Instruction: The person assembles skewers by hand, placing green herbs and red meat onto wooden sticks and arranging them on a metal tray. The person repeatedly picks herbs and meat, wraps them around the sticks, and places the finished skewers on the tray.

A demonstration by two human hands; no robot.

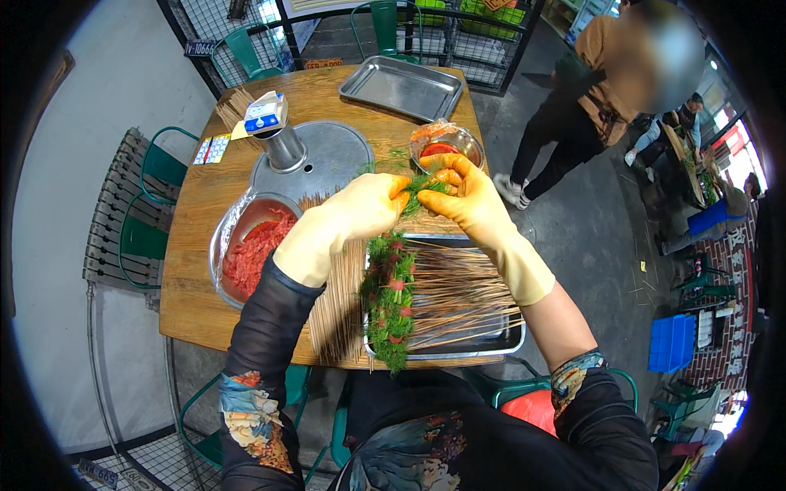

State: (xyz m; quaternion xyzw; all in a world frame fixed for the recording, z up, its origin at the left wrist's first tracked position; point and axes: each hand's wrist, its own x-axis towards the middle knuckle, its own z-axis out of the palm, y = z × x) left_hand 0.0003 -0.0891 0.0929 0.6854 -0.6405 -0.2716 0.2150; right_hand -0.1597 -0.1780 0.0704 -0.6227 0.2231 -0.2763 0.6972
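Observation:
Both hands wear pale rubber gloves with orange-stained fingertips. Between them, above the table, is a small bunch of feathery green herb (417, 191). My left hand (371, 201) pinches one end of it, while my right hand (457, 190) grips the other with curled fingers. Below lies a metal tray (514, 344) holding many bamboo skewers (460, 294). At the skewers' left ends are herb bundles (388, 307) wrapped with strips of red meat. Left of the tray rests a row of bare skewers (336, 307). A plastic-lined bowl of sliced raw meat (261, 251) sits beside my left forearm.
Beyond my right hand stands a metal bowl (473, 147) with red contents. An empty steel tray (402, 86) lies at the table's far side. A metal cylinder (284, 147) carrying a carton (266, 113) stands on a round metal plate (338, 144). A person (571, 104) is to the right.

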